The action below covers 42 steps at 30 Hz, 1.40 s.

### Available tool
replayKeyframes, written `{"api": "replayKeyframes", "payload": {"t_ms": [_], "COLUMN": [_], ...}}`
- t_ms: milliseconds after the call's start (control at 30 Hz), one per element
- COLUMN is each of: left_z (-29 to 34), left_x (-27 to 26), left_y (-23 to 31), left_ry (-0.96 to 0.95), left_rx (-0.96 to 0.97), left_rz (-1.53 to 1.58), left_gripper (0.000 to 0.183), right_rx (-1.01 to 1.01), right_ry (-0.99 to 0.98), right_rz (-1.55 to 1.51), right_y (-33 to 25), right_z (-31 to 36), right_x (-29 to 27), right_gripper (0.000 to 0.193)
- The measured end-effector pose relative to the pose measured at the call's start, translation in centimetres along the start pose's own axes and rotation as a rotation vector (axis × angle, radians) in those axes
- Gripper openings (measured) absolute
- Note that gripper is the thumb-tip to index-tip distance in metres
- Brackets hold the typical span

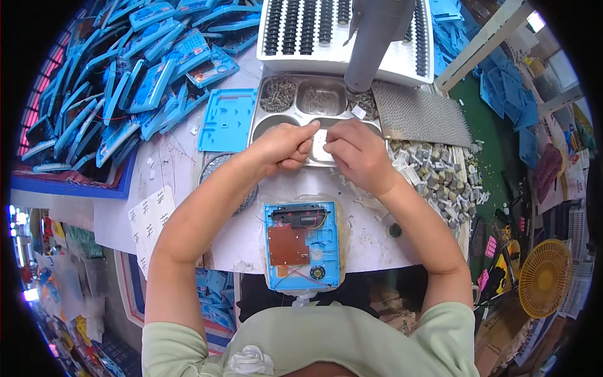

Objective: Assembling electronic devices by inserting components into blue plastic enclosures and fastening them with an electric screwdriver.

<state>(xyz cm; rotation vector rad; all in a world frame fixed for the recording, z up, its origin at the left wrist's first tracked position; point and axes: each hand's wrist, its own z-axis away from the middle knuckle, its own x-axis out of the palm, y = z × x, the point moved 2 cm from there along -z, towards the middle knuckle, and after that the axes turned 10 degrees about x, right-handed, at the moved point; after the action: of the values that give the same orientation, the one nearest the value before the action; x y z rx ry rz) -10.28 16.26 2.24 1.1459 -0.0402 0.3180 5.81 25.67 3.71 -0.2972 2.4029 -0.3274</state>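
Note:
Both my hands are over the front compartments of a steel tray (300,117). My left hand (287,148) is closed, fingers curled under and thumb pointing right. Its grip hides whatever may be inside. Beside it, my right hand (359,152) has its fingertips pinched together above a compartment with something pale in it; any small part there is too small to make out. Below them lies an open blue plastic housing (326,242) with a brown circuit board (288,245), a black battery box (303,217), a round speaker (318,273) and thin wires.
A white bin (342,65) of black ribbed pieces stands behind the tray, and a grey post (377,47) crosses it. Blue housings (151,81) are heaped left, near a blue panel (227,119) and round metal dish (242,200). Small white-and-grey parts (433,176) lie right, below a grey textured mat (422,113).

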Motion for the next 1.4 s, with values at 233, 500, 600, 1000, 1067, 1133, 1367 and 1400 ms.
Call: {"api": "replayKeyframes", "payload": {"t_ms": [233,500,600,1000,1067,1133,1367,1400], "left_z": [-0.5,-0.6,-0.7,-5.7,-4.9,-3.7,-3.1,-3.1], "left_x": [0.1,1.4,0.9,3.0,2.5,2.9,4.8,4.8], "left_y": [0.2,-0.3,-0.8,-1.4,-0.9,0.0,0.8,0.6], "left_ry": [0.006,0.169,0.197,-0.057,-0.054,0.032,-0.107,-0.119], "left_rx": [0.294,0.573,0.661,0.761,0.704,0.741,0.719,0.602], "left_rz": [-0.598,-1.525,-1.475,-1.657,-1.731,-1.641,-0.848,-0.61], "left_gripper": [0.045,0.018,0.014,0.01,0.011,0.011,0.035,0.033], "right_rx": [0.406,0.534,0.662,0.596,0.583,0.559,0.923,0.963], "right_ry": [-0.006,-0.298,-0.518,-0.746,-0.748,-0.632,-0.484,-0.423], "right_rz": [-0.121,0.139,0.216,0.572,0.586,0.52,-0.174,-0.292], "right_y": [1.9,6.0,5.9,4.7,4.8,4.6,4.4,4.4], "right_z": [-0.1,0.9,1.6,2.8,2.8,2.7,2.4,2.5], "right_x": [0.2,1.6,-0.9,-0.4,-0.7,-1.7,-4.2,-4.3], "right_gripper": [0.009,0.019,0.018,0.012,0.013,0.013,0.021,0.021]}}
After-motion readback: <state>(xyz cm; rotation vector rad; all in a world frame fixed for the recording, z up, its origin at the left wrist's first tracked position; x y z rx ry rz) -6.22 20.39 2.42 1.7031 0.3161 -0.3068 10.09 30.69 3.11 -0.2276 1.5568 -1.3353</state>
